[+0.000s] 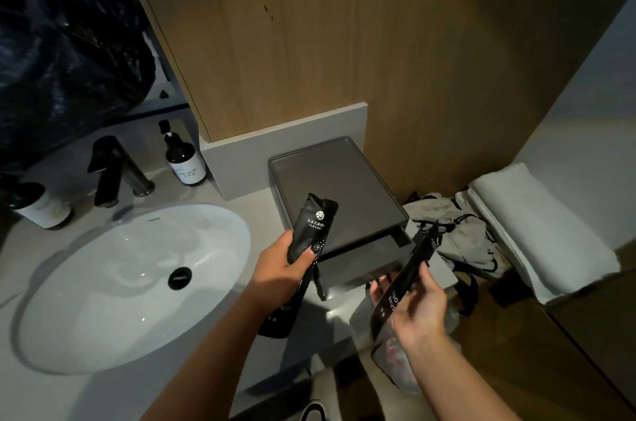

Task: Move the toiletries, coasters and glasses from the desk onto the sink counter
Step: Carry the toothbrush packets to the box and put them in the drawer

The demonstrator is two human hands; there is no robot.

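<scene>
My left hand (278, 269) grips a bundle of black toiletry packets (311, 231) with white print, held upright over the near edge of a dark grey tray (330, 176) on the sink counter (237, 179). More black packets hang below that hand. My right hand (413, 303) holds a long black toothbrush packet (406, 279), tilted, over the tray's right front corner. The tray's top surface is bare.
A white oval basin (113, 283) with a black drain fills the left. Behind it stand a black tap (113, 169), a brown pump bottle (184, 159) and a white cup (41, 203). Right of the counter lie grey drawstring bags (457, 231) and a folded white towel (537, 227).
</scene>
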